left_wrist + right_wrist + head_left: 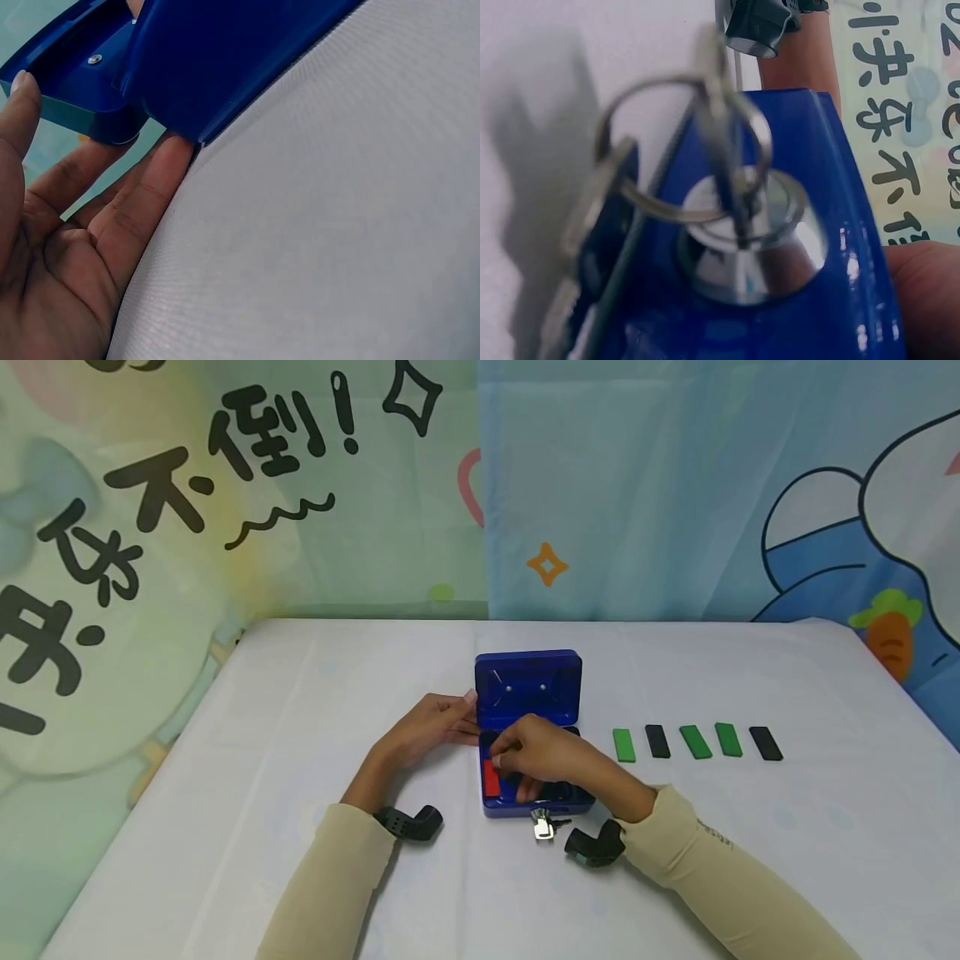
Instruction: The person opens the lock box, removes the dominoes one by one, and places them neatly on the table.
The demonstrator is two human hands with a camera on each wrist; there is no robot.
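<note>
A blue metal cash box (528, 692) lies with its lid raised. My left hand (438, 720) is at its left side near the hinge; in the left wrist view the thumb meets the lid's edge and fairly straight fingers touch the box's back corner. My right hand (542, 750) reaches down into the box with bent fingers. Its fingertips are at the upper end of a red tile (491, 779) inside on the left; whether they pinch it is hidden. A silver lock (757, 247) with a key and key ring (607, 135) sits on the box front.
Right of the box, a row of flat tiles lies on the white cloth (750, 843): green tiles (624, 745) and black tiles (657, 741). A printed curtain (637, 485) hangs behind the table. Black wrist cameras (596, 846) are strapped to both wrists.
</note>
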